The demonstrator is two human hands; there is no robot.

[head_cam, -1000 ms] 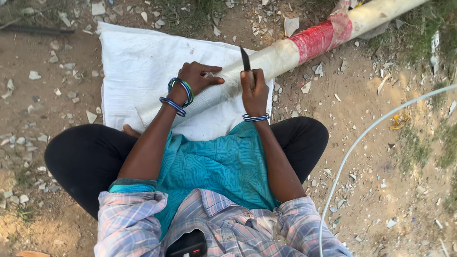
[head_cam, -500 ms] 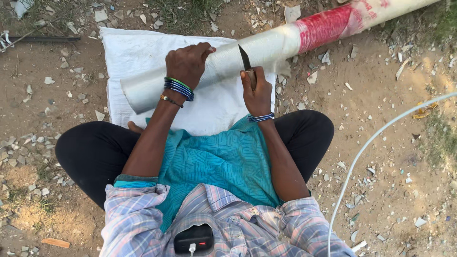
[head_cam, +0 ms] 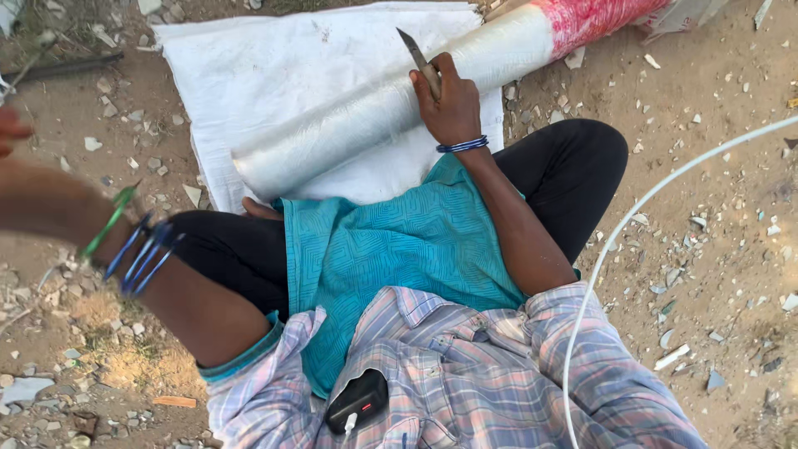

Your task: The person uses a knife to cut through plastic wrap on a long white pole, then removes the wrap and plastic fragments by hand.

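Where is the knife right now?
In the head view, the knife is near the top middle, held in the right hand, its blade pointing up over the wrapped pipe on the white sack.

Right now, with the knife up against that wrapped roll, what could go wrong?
1. The left hand is swung off to the side, so nothing steadies the clear-wrapped roll; it could roll on the white sack.
2. The right hand grips the knife blade-up beside the roll; a slip might cut the wrap or the thigh close below.

Glossy plastic-wrapped roll [head_cam: 374, 116], woven matt sack [head_cam: 274, 66].
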